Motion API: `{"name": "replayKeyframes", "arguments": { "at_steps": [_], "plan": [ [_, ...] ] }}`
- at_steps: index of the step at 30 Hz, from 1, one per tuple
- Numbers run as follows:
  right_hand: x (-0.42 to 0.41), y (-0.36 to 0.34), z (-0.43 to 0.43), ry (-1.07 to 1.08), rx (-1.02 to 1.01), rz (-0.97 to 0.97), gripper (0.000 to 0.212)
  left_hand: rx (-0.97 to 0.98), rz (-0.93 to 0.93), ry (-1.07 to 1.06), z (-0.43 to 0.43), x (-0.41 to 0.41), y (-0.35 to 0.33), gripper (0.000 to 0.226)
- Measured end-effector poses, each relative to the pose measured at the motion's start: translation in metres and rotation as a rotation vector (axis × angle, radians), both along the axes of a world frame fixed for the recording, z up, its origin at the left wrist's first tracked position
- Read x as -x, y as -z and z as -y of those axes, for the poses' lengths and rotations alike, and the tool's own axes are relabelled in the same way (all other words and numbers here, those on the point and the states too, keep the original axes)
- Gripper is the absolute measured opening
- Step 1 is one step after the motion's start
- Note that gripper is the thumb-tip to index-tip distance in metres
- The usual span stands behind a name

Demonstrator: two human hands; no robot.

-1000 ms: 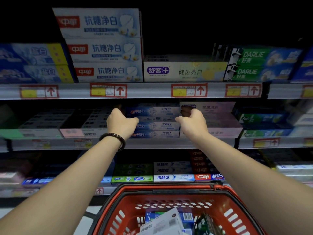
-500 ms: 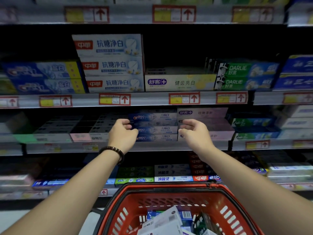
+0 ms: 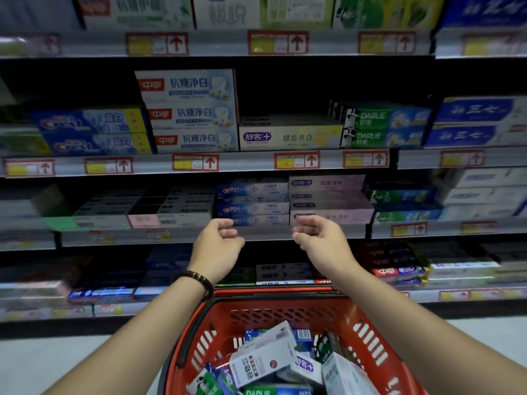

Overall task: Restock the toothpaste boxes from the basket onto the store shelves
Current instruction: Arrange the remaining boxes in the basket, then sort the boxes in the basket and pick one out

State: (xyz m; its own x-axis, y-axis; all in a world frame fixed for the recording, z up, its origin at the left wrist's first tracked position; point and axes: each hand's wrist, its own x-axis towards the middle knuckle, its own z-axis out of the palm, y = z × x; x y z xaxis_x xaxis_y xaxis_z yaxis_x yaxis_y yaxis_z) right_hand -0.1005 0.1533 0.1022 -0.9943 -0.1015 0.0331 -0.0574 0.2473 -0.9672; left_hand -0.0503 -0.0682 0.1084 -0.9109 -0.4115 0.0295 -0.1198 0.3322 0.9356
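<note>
Now both hands hang empty, fingers loosely curled, before the grey shelf lip (image 3: 265,232): left hand (image 3: 218,246) at 11 o'clock of the red perforated plastic basket (image 3: 273,295), right hand (image 3: 322,240) at 1. Inside, glossy rectangular cardboard toothpaste boxes (image 3: 299,366) lie jumbled; the topmost white box (image 3: 263,356) tilts, long axis 8-to-2 o'clock

L hand (image 3: 217,246) & R hand (image 3: 322,241) outstretched fwd, fingers loosely curled.

My red slotted plastic basket (image 3: 256,312) carries white, blue and green toothpaste boxes (image 3: 265,357); my beaded bracelet (image 3: 200,279) is dark brown.
</note>
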Motion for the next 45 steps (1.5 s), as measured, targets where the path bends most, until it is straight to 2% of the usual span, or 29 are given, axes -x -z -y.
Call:
{"name": "replayKeyframes", "arguments": {
  "at_steps": [8, 18, 30, 40, 45],
  "plan": [
    [-0.049, 0.009, -0.014, -0.024, -0.006, 0.023, 0.034, -0.001, 0.038, 0.065, -0.017, -0.045, 0.011, 0.035],
    [-0.074, 0.037, -0.031, -0.039, 0.019, 0.065, 0.022, 0.014, 0.131, 0.103, -0.019, -0.079, 0.038, 0.029],
    [-0.09, 0.063, -0.045, -0.174, 0.043, 0.274, 0.017, 0.06, 0.315, 0.19, 0.001, -0.092, 0.064, 0.024],
    [-0.1, 0.088, -0.049, -0.302, -0.077, 0.367, 0.017, 0.118, 0.454, 0.35, -0.015, -0.107, 0.089, 0.021],
    [-0.105, 0.109, -0.053, -0.392, -0.295, 0.398, 0.015, 0.163, 0.558, 0.438, -0.018, -0.109, 0.1, 0.023]
  ]
}}
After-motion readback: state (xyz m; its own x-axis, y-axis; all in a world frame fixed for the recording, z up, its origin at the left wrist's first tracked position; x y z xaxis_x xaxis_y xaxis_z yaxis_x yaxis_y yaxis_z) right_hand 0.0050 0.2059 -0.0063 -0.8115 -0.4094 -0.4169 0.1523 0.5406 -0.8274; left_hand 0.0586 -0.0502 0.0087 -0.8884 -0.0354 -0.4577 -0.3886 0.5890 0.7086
